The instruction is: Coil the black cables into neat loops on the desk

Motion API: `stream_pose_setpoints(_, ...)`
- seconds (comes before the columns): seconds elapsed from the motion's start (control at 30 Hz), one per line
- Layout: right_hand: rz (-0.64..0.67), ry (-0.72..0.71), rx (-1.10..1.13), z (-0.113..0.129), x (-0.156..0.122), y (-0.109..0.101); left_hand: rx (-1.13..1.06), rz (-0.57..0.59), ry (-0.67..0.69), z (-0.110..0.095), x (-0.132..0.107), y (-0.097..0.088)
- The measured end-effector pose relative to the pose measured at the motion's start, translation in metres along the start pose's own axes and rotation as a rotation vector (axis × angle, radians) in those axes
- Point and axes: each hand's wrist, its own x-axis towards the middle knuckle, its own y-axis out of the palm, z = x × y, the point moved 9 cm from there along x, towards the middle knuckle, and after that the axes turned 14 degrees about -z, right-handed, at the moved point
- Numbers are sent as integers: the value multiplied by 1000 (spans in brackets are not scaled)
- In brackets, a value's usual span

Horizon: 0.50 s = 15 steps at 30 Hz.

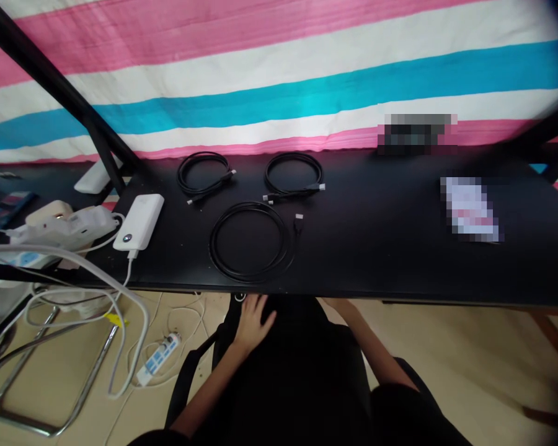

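My left hand [253,321] rests on my dark-clothed thigh just below the table's front edge, its fingers apart and nothing in it. On the other thigh lies my right hand [337,304]; the table edge hides its fingers. Beyond them, three coiled black USB cables lie on the black table [363,248]. The largest coil [283,238] is nearest me, with one plug pointing away to the right. Behind it sit a left coil [221,181] and a right coil [307,190], their plug ends toward me.
A white power bank [142,217] with a plugged-in cable stands at the table's left. White power strips and cords [74,226] crowd farther left. Blurred-out items are a dark object [413,134] and a pale packet [469,210] at right. Another power strip [159,359] lies on the floor.
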Motion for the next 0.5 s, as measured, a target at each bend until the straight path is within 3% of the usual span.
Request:
stream_pose_setpoints(0.07,73,-39,-13,8,-18,10,-75,128,183,-25,-3,14)
stream_pose_setpoints(0.13,158,-82,-22,16,-39,25,-93,198,252,-30,3,26)
stream_pose_setpoints(0.2,183,-87,-46,19,-52,32,-45,153,167,-13,21,29)
stream_pose_setpoints(0.3,73,-21,-107,16,-54,18,54,30,-14,21,42,21)
stream_pose_setpoints(0.4,17,-18,-122,27,-59,7,115,-62,-133,39,41,8)
stream_pose_setpoints(0.43,71,-69,-105,36,-63,12,117,-73,-138,38,37,5)
stream_pose_setpoints(0.5,360,-267,-75,55,-81,39,100,-70,-105,31,27,3)
